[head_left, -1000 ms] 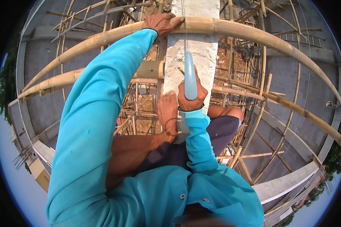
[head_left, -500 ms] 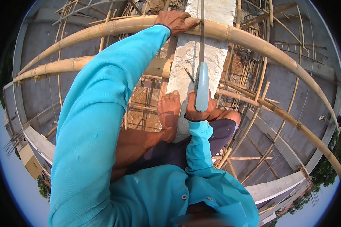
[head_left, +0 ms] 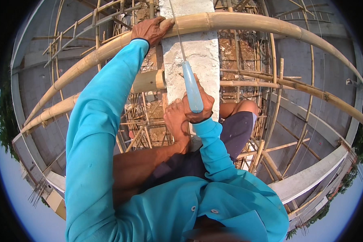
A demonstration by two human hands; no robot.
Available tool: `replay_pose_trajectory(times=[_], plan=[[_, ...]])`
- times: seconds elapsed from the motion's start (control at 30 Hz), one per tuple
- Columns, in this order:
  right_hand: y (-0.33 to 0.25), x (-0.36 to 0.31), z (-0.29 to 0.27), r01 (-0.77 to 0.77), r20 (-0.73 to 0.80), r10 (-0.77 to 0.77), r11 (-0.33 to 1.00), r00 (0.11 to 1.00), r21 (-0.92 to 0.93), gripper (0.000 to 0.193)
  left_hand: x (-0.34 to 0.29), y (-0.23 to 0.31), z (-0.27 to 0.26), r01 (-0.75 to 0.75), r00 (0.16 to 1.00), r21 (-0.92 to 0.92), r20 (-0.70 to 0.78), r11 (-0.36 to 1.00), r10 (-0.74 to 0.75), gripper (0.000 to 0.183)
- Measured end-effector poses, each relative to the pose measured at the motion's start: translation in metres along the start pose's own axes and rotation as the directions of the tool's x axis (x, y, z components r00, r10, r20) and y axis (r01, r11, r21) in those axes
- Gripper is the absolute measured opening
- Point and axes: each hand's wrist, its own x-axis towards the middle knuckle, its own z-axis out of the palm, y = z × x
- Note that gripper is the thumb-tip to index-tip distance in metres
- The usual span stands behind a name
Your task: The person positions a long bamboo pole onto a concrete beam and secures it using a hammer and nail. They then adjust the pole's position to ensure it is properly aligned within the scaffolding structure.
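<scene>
My left hand [head_left: 150, 30] is closed over a thick bamboo pole [head_left: 246, 21] that runs crosswise in front of me. My right hand [head_left: 205, 105] grips the blue handle of a handsaw [head_left: 192, 88], its index finger stretched along the side. The saw's thin blade is seen edge-on and reaches forward to the pole, just right of my left thumb. Whether its teeth are in the bamboo I cannot tell. Below the pole lies a pale, rough concrete beam [head_left: 203, 48], with my bare foot [head_left: 176, 119] on it.
A cut bamboo end [head_left: 149, 81] rests at the beam's left edge. Bamboo scaffold poles [head_left: 294, 82] cross at right and left. Far below, rubble-strewn ground [head_left: 230, 52] shows beside the narrow beam. Grey walls and a concrete ledge [head_left: 310, 177] stand around.
The whole view has shifted, so beam, pole and hands appear farther left. The saw, upright in the picture before, now slants with its blade leaning left. Both hands keep their grips.
</scene>
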Motion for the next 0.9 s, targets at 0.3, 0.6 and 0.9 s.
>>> replay_pose_trajectory(times=[0.3,0.6,0.9], plan=[[0.0,-0.015,-0.007,-0.072,0.034,0.069,0.99,0.997,0.121,0.083,0.0,0.002,-0.001,0.015,1.0,-0.004,0.015,1.0,-0.015,0.063],[-0.002,-0.019,-0.006,-0.038,-0.023,0.041,0.994,0.999,0.101,0.077,-0.001,0.001,-0.007,0.009,0.999,0.019,0.033,1.0,-0.01,0.075],[-0.002,-0.017,-0.001,-0.029,-0.06,0.032,0.998,0.998,0.059,0.073,0.001,-0.001,-0.008,0.015,0.998,0.004,0.06,1.0,-0.015,0.072]])
